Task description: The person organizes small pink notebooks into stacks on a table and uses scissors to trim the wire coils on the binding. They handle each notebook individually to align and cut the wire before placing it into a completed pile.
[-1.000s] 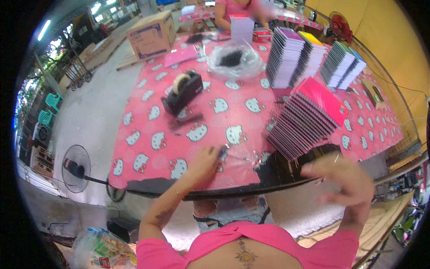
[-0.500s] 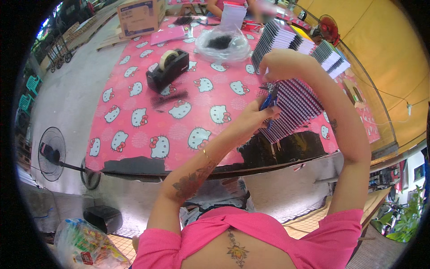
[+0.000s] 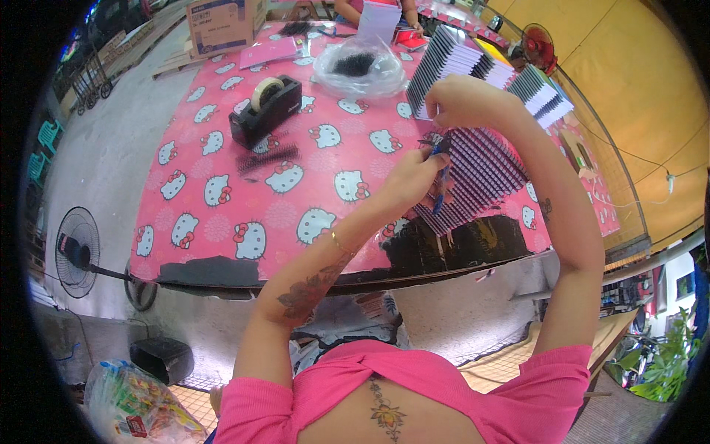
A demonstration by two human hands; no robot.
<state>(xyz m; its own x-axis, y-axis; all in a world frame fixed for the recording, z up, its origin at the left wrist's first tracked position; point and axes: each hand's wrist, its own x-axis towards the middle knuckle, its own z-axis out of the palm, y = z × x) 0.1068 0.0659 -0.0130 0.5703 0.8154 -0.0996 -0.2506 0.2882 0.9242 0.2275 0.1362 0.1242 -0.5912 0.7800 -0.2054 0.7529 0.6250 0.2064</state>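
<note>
A stack of coil-bound notebooks [image 3: 484,174] lies at the table's near right, its rows of dark spiral bindings facing up. My left hand [image 3: 416,177] is closed round blue-handled pliers [image 3: 439,181], whose jaws are at the far left corner of the stack. Just beyond them my right hand [image 3: 466,102] bends down over the same corner, its fingers curled together. What those fingertips pinch, if anything, is too small to make out.
Standing notebook stacks [image 3: 444,63] rise right behind my right hand. A black tape dispenser [image 3: 266,111], loose black coils [image 3: 266,157] and a plastic bag of black coils [image 3: 359,68] lie leftward. A cardboard box [image 3: 224,28] stands far left; another person [image 3: 351,11] sits opposite.
My left hand has turned a little and its fingers have closed further round the pliers' handles. My right hand stays at the same corner. The whole view has shifted slightly.
</note>
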